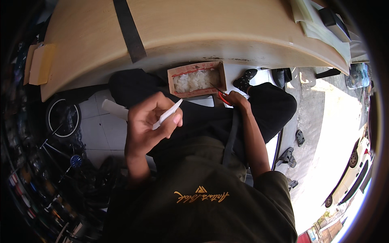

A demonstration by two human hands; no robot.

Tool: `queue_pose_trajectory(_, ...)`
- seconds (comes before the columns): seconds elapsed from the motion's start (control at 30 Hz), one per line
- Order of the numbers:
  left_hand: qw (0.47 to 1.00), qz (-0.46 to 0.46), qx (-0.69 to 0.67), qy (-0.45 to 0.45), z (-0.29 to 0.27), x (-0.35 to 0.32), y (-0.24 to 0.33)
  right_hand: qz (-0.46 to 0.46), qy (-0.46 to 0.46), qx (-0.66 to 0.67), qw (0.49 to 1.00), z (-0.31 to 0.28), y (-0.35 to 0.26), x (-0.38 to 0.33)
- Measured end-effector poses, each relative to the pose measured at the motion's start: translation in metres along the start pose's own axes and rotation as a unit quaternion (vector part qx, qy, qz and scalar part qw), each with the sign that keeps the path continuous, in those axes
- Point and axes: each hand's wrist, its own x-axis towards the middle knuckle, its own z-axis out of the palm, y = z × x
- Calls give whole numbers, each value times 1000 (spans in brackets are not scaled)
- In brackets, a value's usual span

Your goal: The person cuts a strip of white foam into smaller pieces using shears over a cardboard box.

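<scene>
One white strip (167,114) is pinched in the left hand (148,121) at frame centre, while one pair of red-handled scissors (222,96) is gripped by the right hand (237,99) beside one cardboard box (197,79) of white pieces, under the tan surface (194,28).

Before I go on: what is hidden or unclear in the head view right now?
- Scissors: only red handles and a thin blade show; the right hand covers the rest.
- White strip: its lower end is hidden inside the left hand.
- Box: the white pieces inside are too small to identify.
- Tabletop: its far side is cut off by the top edge.
</scene>
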Motion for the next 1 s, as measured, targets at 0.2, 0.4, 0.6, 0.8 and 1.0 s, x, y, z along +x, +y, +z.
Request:
queue_pose_trajectory(0.2, 985, -170, -21, -28, 4, 87, -148, -5, -4, 32, 999, -20, -14, -14)
queue_pose_trajectory(0.4, 965, -259, 25, -24, -7, 143, -235, 2, 10, 197, 980, -47, -21, -33)
queue_pose_trajectory(0.6, 958, -285, 10, 17, -10, 163, -258, -21, -3, 321, 947, -34, -6, -29)
queue_pose_trajectory(0.8, 945, -307, -90, 67, -7, 163, -285, -16, 31, 303, 952, -30, -12, -28)
queue_pose_trajectory(1.0, 943, -302, -112, 84, -11, 167, -305, -29, 19, 307, 951, -32, -13, -23)
